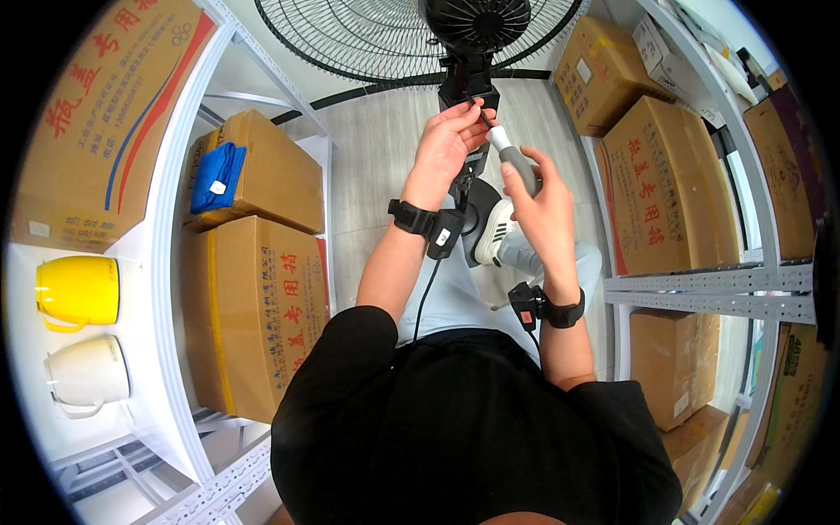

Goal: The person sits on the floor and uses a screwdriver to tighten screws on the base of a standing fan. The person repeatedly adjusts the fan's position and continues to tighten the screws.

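A black standing fan [411,31] rises in front of me, its wire grille at the top of the view and its black neck block [466,83] below the motor. My left hand [446,144] rests against the neck block, fingers curled at its lower edge. My right hand [535,197] is closed around a grey-handled screwdriver [516,162] with a white collar, its tip pointing up-left at the neck beside my left fingers. Both wrists carry black bands with small devices. A white shoe [494,232] sits by the fan's base.
White metal shelving [171,262] flanks me on both sides, stacked with brown cartons [254,315]. A blue cloth [217,175] lies on a left carton. A yellow jug [77,290] and a white jug [86,374] stand on the left shelf. Grey plank floor [385,131] lies ahead.
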The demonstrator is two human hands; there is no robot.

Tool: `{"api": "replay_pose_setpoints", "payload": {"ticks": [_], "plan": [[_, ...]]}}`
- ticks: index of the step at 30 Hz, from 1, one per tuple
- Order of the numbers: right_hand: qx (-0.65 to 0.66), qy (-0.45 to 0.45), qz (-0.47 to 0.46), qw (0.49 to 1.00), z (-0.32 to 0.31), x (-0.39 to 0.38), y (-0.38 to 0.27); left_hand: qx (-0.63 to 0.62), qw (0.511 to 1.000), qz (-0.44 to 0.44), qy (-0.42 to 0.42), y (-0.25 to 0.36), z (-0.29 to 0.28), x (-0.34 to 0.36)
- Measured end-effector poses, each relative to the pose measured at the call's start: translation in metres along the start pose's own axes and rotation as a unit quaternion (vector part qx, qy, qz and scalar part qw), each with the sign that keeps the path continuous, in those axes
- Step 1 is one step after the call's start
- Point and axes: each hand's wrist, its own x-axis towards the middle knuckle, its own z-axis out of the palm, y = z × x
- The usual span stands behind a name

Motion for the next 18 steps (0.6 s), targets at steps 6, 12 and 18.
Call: {"api": "replay_pose_setpoints", "payload": {"ticks": [6,12,18], "plan": [[-0.19,0.061,-0.143,0.969,0.002,-0.007,0.0,0.001,0.999,0.008,0.032,-0.002,-0.002,0.005],[-0.016,-0.038,0.074,0.996,0.002,-0.004,0.0,-0.016,0.999,0.001,-0.037,0.006,0.003,0.003],[-0.196,0.097,-0.217,0.951,0.009,-0.006,0.01,0.024,1.0,-0.005,0.012,0.002,-0.006,0.011]]}}
